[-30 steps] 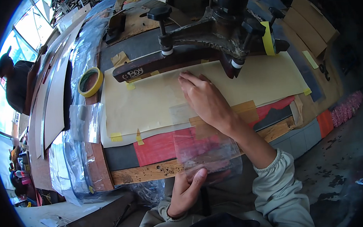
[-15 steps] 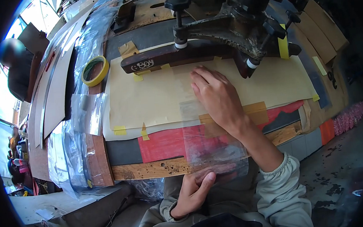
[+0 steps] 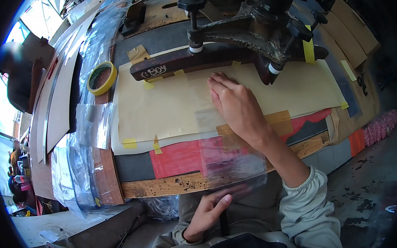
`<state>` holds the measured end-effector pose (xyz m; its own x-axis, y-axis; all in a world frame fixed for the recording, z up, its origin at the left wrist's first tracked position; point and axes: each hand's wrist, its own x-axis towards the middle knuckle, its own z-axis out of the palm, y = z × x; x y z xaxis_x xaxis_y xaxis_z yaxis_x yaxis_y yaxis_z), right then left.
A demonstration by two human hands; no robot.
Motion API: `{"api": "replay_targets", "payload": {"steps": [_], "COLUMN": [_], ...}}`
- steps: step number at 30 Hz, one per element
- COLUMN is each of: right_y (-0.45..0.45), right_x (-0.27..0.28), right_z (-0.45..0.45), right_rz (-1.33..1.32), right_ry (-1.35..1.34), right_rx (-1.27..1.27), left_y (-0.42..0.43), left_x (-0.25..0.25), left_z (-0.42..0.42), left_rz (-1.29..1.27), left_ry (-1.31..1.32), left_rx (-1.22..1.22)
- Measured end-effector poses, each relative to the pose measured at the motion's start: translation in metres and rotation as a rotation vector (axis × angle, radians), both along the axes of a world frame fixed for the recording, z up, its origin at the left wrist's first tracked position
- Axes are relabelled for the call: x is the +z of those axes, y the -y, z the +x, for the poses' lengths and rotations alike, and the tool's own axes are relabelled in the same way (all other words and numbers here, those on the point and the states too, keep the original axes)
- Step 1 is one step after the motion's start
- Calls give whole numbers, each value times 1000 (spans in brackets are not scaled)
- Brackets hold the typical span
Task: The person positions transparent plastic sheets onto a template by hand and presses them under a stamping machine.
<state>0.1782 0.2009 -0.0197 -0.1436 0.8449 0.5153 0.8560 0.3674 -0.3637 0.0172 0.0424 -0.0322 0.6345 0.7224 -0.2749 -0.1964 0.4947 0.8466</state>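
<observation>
Right hand spread low over the work, its fingers reach forward close together, not clenched round anything; from where I stand, they seem to be pressing down so that nothing lifts or wrinkles. Beneath and just beyond the wrist runs the clear plastic sheet, lying over the cream paper, across the red sheet and past the bench's wooden edge towards the lap. Down there the left hand has its thumb out and its fingertips by the sheet's lower end, perhaps to steady it, though I can't tell whether they pinch it. Brown tape crosses the paper's near edge beside the right forearm, and a yellow tab sits at the near left corner, likely so the paper won't creep. Along the far side a dark bar rests under a metal bracket, which looks meant to weigh on it. Left of the paper is a yellow tape roll, its hollow core facing up. Cardboard stands folded at the far right, maybe a box; what it might contain, I can't make out. Off left, another person is beside pale boards.
</observation>
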Motion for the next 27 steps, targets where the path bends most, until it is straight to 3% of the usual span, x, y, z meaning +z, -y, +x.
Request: {"api": "replay_targets", "payload": {"steps": [7, 10, 27], "right_y": [-6, 5, 2], "right_x": [-3, 10, -5], "right_z": [4, 0, -2], "right_rz": [35, 33, 33], "right_ry": [-100, 29, 84], "right_rx": [94, 28, -17], "left_y": [2, 3, -1], "left_x": [0, -6, -10], "left_z": [2, -2, -7], "left_rz": [-55, -73, -10], "left_ry": [54, 85, -14], "left_rx": [27, 8, 22]}}
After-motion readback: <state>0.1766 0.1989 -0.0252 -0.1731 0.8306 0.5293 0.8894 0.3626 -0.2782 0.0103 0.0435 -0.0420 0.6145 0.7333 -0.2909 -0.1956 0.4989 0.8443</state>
